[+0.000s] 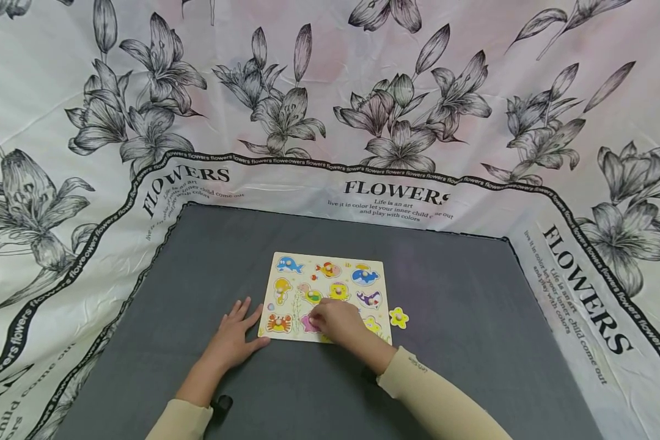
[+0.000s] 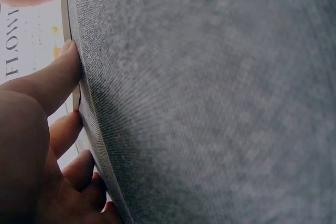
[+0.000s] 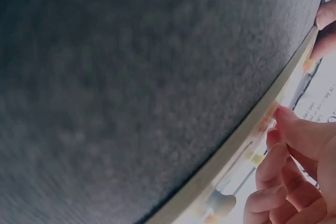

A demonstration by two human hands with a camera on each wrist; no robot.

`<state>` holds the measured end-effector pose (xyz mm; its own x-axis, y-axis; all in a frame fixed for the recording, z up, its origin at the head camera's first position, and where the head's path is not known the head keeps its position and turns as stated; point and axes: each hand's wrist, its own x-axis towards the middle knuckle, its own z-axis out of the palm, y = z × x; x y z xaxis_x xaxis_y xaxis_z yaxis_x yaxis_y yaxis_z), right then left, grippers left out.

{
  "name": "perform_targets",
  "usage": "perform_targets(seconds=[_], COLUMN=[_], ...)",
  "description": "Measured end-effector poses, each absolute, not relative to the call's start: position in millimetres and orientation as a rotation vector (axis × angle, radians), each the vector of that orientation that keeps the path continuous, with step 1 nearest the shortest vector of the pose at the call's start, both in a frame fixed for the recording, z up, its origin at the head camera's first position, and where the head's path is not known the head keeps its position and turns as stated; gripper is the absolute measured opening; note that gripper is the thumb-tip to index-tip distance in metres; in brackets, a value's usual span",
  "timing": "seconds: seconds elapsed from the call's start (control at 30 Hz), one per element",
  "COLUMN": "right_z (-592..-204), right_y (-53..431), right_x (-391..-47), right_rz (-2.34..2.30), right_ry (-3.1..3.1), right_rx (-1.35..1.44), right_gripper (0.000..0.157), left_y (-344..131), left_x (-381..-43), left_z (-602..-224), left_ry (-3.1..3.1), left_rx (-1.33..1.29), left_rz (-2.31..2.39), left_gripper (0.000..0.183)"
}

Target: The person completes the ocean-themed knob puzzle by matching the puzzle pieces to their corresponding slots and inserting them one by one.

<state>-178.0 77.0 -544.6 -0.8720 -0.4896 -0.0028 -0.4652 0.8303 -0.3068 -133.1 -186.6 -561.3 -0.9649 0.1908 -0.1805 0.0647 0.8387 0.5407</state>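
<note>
A wooden peg puzzle board (image 1: 321, 260) with sea-animal pieces lies on the grey table. My right hand (image 1: 338, 321) is over its lower middle, thumb and forefinger pinching a pink puzzle piece (image 1: 308, 324), whose right part the hand covers. In the right wrist view the fingertips of the right hand (image 3: 294, 166) meet low over the board's face. My left hand (image 1: 233, 336) rests on the table with spread fingers, forefinger and thumb at the board's left edge and lower left corner. Beside the board's right edge lies a yellow flower-shaped piece (image 1: 399, 318).
Around the puzzle stretches the grey tabletop (image 1: 462, 366). A white floral cloth (image 1: 286, 183) rises behind it and along both sides. On the board sit a crab piece (image 1: 279, 323), a whale piece (image 1: 289, 264) and several others with small knobs.
</note>
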Motion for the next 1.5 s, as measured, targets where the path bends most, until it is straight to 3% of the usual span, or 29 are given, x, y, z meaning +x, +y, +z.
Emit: perform_targets(seconds=[0.3, 0.9, 1.23, 1.5], right_z=[-540, -516, -532, -547], right_y=[90, 197, 249, 254], right_x=[-181, -174, -161, -161], right_rz=[-0.578, -0.759, -0.777, -0.771], right_ry=[2.892, 3.084, 3.059, 3.017], right_rx=[-0.72, -0.246, -0.073, -0.027], right_gripper=[0.019, 0.018, 0.019, 0.015], left_y=[-185, -187, -188, -188], left_x=[-134, -133, -133, -134], left_z=[-560, -559, -561, -560], left_ry=[2.786, 2.791, 2.776, 2.78], left_rx=[0.204, 0.232, 0.217, 0.222], left_rz=[0.823, 0.833, 0.82, 0.827], left_gripper=[0.081, 0.082, 0.083, 0.082])
